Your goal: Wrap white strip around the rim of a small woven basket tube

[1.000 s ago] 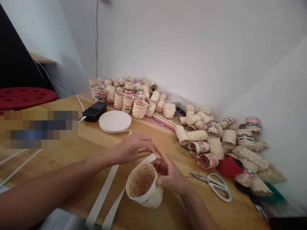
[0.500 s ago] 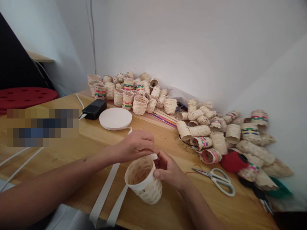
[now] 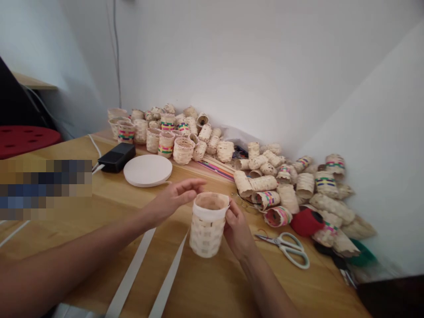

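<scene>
Rim-binding seems under way: the right grip (image 3: 239, 229) holds the woven basket (image 3: 206, 236) upright over the bench (image 3: 205, 291), and the open left grip (image 3: 177, 198) beside it likely must guide the white ribbon (image 3: 169, 278) snugly round.

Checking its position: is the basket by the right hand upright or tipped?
Upright: the basket has its white-banded rim uppermost, the right hand at its side.

Rough woven basket (image 3: 206, 236); smooth, matt white strip (image 3: 134, 269); wooden table (image 3: 82, 256).

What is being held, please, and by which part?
The right hand holds the woven basket by its right side, near the rim; the left hand looks open.
</scene>
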{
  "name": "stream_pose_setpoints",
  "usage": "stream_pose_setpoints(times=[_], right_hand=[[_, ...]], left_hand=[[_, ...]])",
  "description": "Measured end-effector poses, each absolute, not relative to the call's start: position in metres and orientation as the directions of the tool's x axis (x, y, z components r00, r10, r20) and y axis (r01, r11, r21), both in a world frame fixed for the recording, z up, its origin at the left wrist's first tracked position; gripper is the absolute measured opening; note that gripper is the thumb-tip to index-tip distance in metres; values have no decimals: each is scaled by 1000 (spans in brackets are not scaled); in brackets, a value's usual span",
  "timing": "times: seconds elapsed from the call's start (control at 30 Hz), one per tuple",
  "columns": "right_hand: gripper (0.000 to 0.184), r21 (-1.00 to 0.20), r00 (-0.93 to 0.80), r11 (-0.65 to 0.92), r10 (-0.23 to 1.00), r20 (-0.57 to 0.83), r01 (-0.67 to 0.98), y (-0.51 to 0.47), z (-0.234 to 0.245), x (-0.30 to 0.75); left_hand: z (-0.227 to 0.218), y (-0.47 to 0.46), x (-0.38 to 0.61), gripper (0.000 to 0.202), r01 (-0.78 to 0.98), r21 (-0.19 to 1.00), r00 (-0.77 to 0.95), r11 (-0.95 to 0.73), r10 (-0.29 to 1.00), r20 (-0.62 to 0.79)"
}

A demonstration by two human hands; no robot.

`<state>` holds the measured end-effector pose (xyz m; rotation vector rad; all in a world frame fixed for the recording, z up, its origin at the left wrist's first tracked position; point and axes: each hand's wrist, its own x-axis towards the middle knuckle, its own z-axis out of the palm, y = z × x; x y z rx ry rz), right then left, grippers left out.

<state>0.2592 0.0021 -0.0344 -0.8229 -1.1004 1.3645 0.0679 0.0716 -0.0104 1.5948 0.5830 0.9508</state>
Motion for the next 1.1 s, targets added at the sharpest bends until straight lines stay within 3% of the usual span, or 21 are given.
stream_pose_setpoints(times=[0.17,0.47,0.6,0.67,0.77,0.83,0.93,1.03,1.1], right_hand=[[40,-937,52,202,979,195,-286,6,-33,260],[41,-962,103,273,957,271,-11,6,-47,248],[35,-949,69,289,952,299,122,2,-45,251],[22,-899,55,335,930,364,283,0,-38,256],[15,-699,74,415,829,554,583,-4,-24,262],[11,-589,81,450,745,662,671,-5,-17,264],[3,-642,64,497,760,647,584,-5,-14,266],[18,-843,62,423,882,467,332,-3,-20,266],[26,-912,64,338,930,361,232,-2,-24,266]], left_hand=[[-17,60,81,80,-228,966,704,-119,666,249],[-25,51,91,93,-167,980,518,-105,837,177],[-22,54,88,79,-91,984,486,-153,856,178],[-17,56,85,74,-74,984,477,-161,861,177],[-11,60,81,73,-60,981,467,-185,863,192],[-9,61,80,73,-59,975,472,-214,855,216],[-11,63,79,71,-59,969,498,-241,834,238],[-13,63,80,71,-50,963,519,-266,817,252],[-14,65,79,71,-39,959,530,-280,808,258]])
